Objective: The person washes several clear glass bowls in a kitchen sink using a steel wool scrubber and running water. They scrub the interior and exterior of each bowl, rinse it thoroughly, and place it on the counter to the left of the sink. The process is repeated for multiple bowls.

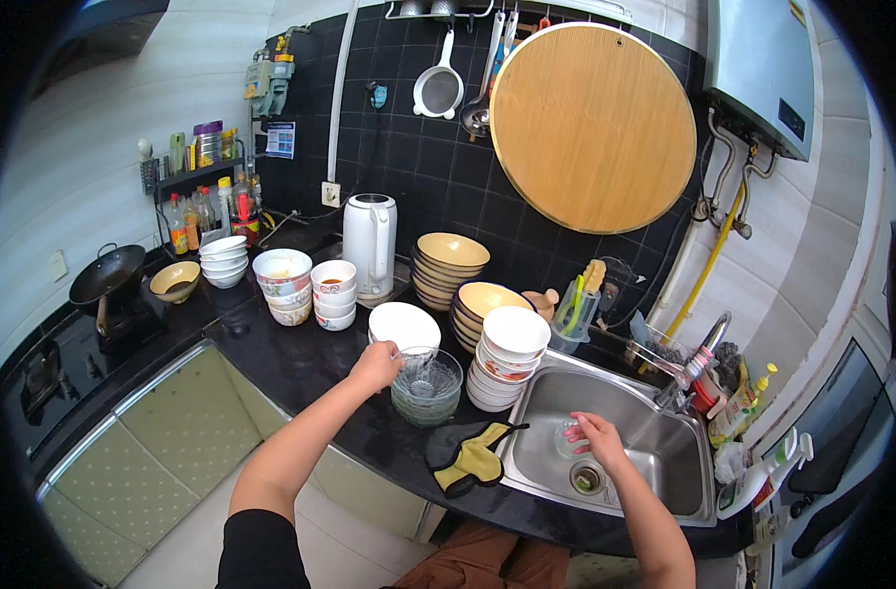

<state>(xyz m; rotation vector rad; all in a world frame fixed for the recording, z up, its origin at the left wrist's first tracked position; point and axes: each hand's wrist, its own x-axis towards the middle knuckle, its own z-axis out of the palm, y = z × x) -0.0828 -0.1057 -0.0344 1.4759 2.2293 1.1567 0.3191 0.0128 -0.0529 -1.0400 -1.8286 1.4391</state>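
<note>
My left hand (374, 368) is closed with its fingertips at the rim of a clear glass bowl (428, 376), the top one of a stack (423, 407) on the black counter. Over the steel sink (654, 452), my right hand (597, 437) has its fingers curled around a small, round, clear glass piece (569, 438); whether it is a cup or a bowl I cannot tell. White bowls (406, 326) stand just behind the glass ones. Right of them rises a tall stack of white bowls (515, 334). A black and yellow glove (473, 456) lies between the glass stack and the sink.
Beige bowls (451, 253) and patterned bowls (282, 270) are stacked farther back, near a white kettle (369, 245). A faucet (698, 358) overhangs the sink's right side. Spray bottles (777, 471) stand beyond it. At the far left, a wok (109, 275) sits on the stove.
</note>
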